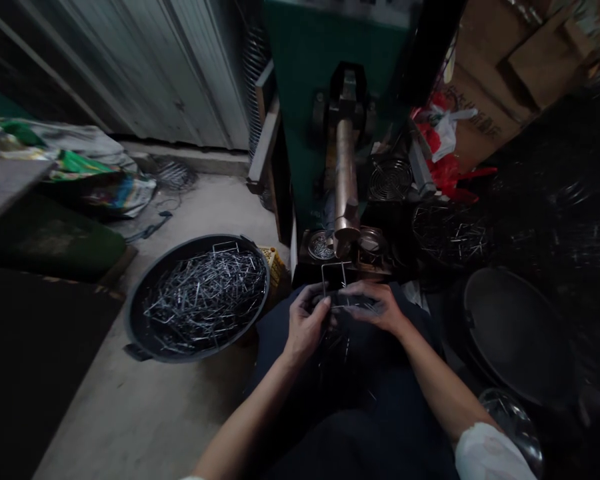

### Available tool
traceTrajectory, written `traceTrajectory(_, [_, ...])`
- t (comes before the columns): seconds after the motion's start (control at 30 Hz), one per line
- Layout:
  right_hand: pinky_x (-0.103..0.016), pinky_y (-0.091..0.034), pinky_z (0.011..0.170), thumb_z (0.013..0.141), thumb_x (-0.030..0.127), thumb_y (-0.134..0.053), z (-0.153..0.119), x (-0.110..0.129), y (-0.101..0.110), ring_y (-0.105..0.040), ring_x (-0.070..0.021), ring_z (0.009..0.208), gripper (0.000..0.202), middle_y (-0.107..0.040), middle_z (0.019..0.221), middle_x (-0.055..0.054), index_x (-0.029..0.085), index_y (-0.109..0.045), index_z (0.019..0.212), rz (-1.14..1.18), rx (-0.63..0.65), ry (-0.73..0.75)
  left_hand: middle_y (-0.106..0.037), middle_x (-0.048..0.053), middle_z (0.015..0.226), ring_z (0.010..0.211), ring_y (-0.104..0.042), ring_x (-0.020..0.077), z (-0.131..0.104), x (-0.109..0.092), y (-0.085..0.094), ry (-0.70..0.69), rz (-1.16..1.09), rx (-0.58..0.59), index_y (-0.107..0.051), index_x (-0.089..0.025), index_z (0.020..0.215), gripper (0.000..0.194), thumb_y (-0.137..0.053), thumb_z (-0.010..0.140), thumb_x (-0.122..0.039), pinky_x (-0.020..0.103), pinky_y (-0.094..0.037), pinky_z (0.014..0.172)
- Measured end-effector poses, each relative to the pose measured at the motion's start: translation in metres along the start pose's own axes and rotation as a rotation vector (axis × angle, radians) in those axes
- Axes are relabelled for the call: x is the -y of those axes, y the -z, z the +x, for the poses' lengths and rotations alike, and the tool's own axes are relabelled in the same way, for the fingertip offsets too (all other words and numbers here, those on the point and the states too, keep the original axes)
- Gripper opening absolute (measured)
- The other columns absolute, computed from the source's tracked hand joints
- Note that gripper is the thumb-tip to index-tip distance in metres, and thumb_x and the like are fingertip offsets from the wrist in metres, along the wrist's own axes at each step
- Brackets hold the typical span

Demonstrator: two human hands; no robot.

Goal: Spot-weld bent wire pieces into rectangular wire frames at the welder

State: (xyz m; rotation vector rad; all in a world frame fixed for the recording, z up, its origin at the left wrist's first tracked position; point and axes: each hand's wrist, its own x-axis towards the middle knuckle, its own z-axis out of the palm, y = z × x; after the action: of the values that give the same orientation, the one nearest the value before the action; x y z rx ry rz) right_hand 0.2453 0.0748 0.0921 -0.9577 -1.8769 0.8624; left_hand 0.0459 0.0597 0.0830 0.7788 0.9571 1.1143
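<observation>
My left hand [307, 317] pinches a thin bent wire frame [324, 275] that stands up over my lap, its two uprights pointing toward the machine. On the other side, my right hand [373, 303] is at the same frame, its fingers curled and partly blurred; whether it grips the frame or other wires I cannot make out. Just beyond the hands is the copper-coloured arm [346, 180] of a green machine [295, 100]. A small round dish of tiny metal pieces [321, 247] sits below that arm. More loose wires show dimly on my lap.
On the left, a large black basin [133, 313] holds a heap of bent wires, with a yellow crate [275, 267] beside it. Dark round basins [517, 333] and a shiny metal bowl [515, 427] are at right. Cardboard boxes [485, 113] and red bags [445, 177] stand behind.
</observation>
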Motion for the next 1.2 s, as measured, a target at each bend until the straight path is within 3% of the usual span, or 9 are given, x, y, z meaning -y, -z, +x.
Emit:
traceTrajectory(0.5, [-0.032,-0.057,0.086,0.087,0.03,-0.077,0.015,0.001,0.003,-0.071,-0.0214,0.095,0.028,-0.074,0.104,-0.007,0.023,-0.073,0.114,-0.002,0.026,0.06,-0.061,-0.003,0.061,0.045,-0.054,0.01,0.004,-0.009,-0.003,-0.051,0.01,-0.035,-0.06,-0.015,0.112,0.043,-0.074,0.081,-0.042,0.019,-0.045,0.042])
traceTrajectory(1.2, [-0.032,-0.057,0.085,0.087,0.033,-0.078,0.016,-0.005,0.002,-0.071,-0.0214,0.096,0.03,-0.074,0.106,-0.006,0.024,-0.073,0.116,0.051,0.02,0.01,-0.062,-0.003,0.062,0.043,-0.053,0.0097,0.01,-0.007,0.0,-0.027,-0.022,-0.022,-0.059,-0.017,0.114,0.045,-0.075,0.081,-0.043,0.019,-0.043,0.04])
